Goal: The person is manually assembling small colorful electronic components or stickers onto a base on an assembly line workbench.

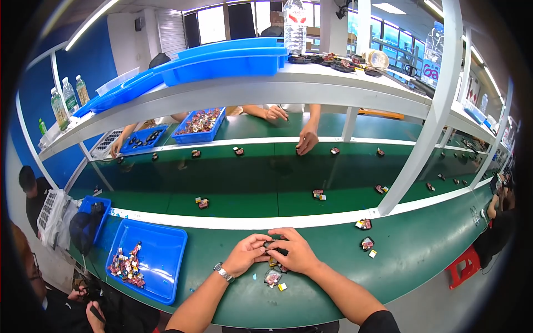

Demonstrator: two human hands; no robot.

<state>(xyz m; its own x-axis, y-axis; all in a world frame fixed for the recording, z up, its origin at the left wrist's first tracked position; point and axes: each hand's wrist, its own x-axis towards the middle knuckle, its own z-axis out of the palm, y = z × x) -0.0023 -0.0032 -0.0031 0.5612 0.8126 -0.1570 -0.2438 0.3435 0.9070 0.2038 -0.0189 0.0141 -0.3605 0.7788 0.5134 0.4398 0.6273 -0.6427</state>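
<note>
Over the near green bench (333, 299), my left hand (247, 255) and my right hand (295, 251) meet, fingers closed around a small black part (268, 245). The fingers cover most of it, so its exact kind cannot be made out. Just below them lies a small round black housing with a reddish circuit board (272, 277) and a yellow-and-white tab (282, 287). Another such piece is partly hidden under my right hand. A metal-banded watch (224, 272) sits on my left wrist. To the left, a blue tray (180, 244) holds a heap of small reddish electronic parts (130, 266).
Beyond a white rail (233, 222), a dark green conveyor belt (255, 188) carries scattered electronic pieces (202, 203). Two more pieces (363, 224) lie at my right. A white shelf post (425, 133) rises there. Across the belt, a co-worker's hand (306, 141) touches a piece; overhead, a shelf holds blue trays (222, 64).
</note>
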